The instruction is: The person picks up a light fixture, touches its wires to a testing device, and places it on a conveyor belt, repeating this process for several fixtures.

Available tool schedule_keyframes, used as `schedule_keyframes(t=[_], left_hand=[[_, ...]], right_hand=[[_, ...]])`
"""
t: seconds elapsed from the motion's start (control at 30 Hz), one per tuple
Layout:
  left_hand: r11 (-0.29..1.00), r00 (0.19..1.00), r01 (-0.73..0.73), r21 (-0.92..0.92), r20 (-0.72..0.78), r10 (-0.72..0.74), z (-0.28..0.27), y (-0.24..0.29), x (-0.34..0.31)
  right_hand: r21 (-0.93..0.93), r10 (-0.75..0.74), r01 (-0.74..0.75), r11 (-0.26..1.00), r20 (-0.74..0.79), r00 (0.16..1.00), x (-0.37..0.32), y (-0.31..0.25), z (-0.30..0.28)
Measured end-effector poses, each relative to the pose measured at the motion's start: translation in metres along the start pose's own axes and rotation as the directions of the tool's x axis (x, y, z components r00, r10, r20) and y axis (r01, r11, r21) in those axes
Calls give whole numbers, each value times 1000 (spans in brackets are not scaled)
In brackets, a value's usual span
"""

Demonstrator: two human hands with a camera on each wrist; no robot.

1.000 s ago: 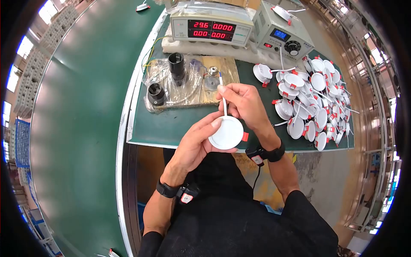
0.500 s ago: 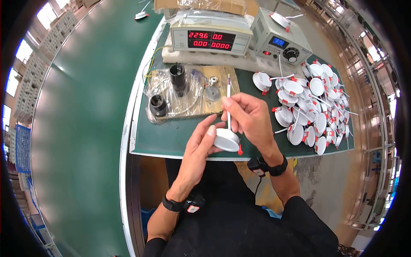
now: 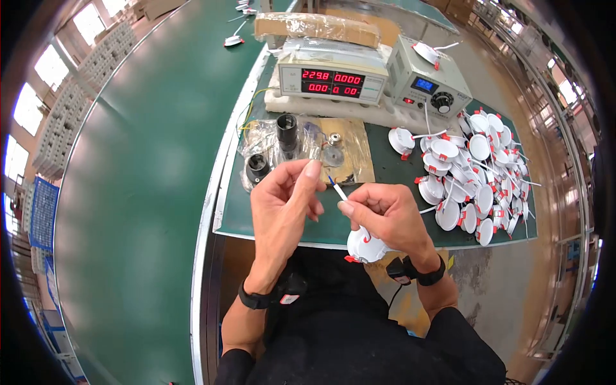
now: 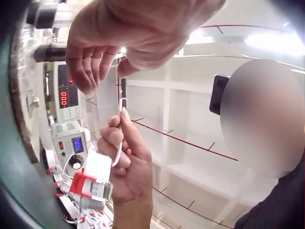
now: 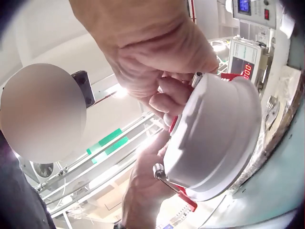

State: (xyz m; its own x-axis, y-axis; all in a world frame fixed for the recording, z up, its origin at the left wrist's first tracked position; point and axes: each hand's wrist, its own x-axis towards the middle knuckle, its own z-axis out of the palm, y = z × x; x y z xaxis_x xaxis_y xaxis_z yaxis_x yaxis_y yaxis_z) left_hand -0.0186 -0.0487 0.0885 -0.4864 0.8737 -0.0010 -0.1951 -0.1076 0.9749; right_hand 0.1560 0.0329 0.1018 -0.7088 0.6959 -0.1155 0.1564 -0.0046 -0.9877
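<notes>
My right hand pinches the white cable of a round white downlight between thumb and forefinger, close to the cable's end. A thin blue wire sticks out of that end. Below the hand hangs the downlight, its back with red clips turned up; its white body fills much of the right wrist view. Just left of the wire tip is my left hand, thumb forward and fingers loosely bent. In the left wrist view, the left thumb stands slightly above the bare wires, with nothing visible in the fingers.
A large pile of white downlights covers the bench's right side. Behind are a power meter with red digits and a grey supply box with a dial. Black cylindrical sockets stand on a plastic-covered board.
The left hand has let go of the downlight and moved up to the cable's end. The downlight has tipped over and now hangs under the right hand, which has moved slightly lower.
</notes>
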Motion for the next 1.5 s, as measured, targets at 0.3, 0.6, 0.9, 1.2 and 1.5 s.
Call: schedule_keyframes(t=[0.3,0.6,0.9,1.2,1.5], left_hand=[[798,887,-451,400,96,453,19,-28,-10],[945,973,-228,237,16,230,22,-28,-9],[926,942,288,-244,248,-228,17,-32,13],[849,777,517,-108,475,-412,19,-60,-18],[721,705,647,-250,557,-439,20,-82,-1]], right_hand=[[70,-22,23,997,-22,1000,-11,3,-5],[74,-66,72,995,-82,994,-9,10,-7],[-2,-100,100,995,-55,993,-11,23,-3],[309,0,13,951,-42,999,30,44,-22],[241,137,-141,960,32,990,81,69,-32]])
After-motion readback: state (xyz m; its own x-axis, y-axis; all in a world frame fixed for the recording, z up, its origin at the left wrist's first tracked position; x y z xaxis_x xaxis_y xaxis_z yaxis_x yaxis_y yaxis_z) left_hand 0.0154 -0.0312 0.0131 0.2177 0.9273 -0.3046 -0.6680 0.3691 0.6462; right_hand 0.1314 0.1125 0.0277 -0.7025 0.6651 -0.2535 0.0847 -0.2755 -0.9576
